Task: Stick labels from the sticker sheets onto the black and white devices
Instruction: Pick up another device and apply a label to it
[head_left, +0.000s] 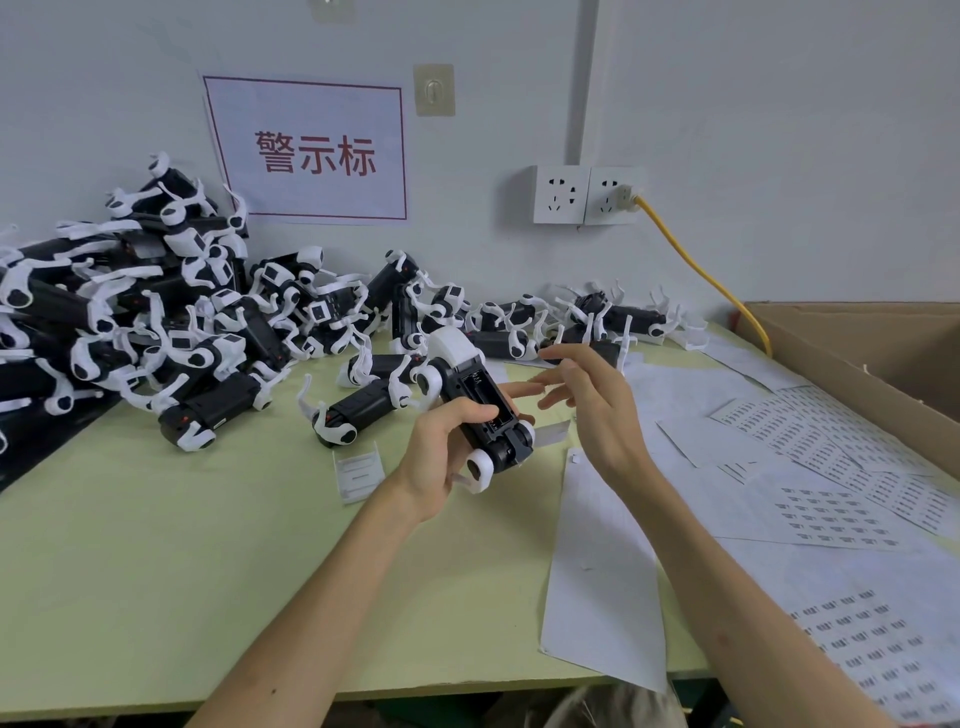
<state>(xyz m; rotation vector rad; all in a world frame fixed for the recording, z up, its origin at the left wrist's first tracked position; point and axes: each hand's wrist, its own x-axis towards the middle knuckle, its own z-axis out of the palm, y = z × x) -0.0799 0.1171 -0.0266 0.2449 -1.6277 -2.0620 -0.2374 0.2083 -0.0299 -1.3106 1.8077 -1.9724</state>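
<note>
My left hand (441, 447) grips a black and white device (475, 395) from below, thumb across its black body, holding it tilted above the green table. My right hand (587, 405) hovers just right of the device with fingers spread and straight, fingertips near its black top face. I cannot tell whether a label sits on a fingertip. Sticker sheets (836, 512) with rows of small dark labels lie to the right. A large pile of black and white devices (171, 322) covers the table's left and back.
Blank backing sheets (602, 571) lie near the front edge. A small white sheet piece (358, 475) lies left of my left wrist. An open cardboard box (878, 353) stands at the right. Wall sockets (584, 195) with a yellow cable (701, 270) are behind.
</note>
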